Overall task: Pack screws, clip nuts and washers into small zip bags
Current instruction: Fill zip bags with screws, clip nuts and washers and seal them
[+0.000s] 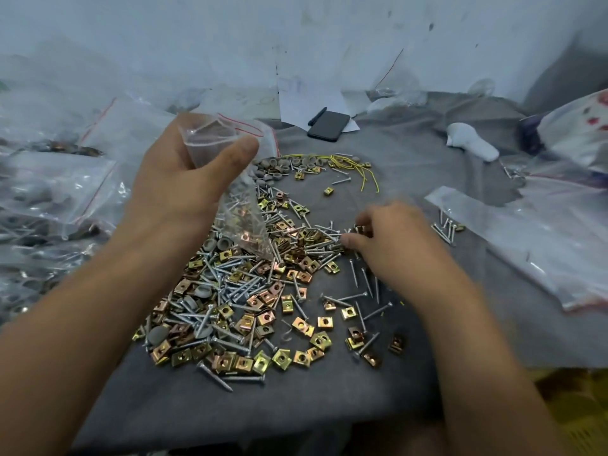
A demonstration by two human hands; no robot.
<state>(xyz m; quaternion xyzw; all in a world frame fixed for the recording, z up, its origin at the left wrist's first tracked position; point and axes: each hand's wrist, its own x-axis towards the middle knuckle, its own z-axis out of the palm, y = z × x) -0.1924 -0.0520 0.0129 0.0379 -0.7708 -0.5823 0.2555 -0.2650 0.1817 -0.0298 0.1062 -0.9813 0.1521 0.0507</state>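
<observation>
Clear plastic dominated the left edge, where a heap of filled zip bags (49,192) with red seal strips lay piled, dark hardware showing through them; that stock suggested a good share of the packing was already done. Just right of it, the left hand (184,179) was raised above the cloth, thumb and fingers pinching the mouth of a small zip bag (240,205) that hung open, a few clip nuts and screws already sitting in its lower corner. Beneath and near of it spread the main pile on the grey cloth (411,159): silver screws (230,284), brass-coloured clip nuts (283,357) and grey washers (279,164), the last mostly gathered at the far side beside some yellow wire (358,167). That pile was still large, so much remained to bag. Farther off lay a black phone (329,125). To the right, the right hand (388,238) was down at the pile's edge, blurred, its fingertips curled round what looked like a clip nut and a few screws. At the far right more bags (543,245) lay flat, apparently empty apart from a few screws.
</observation>
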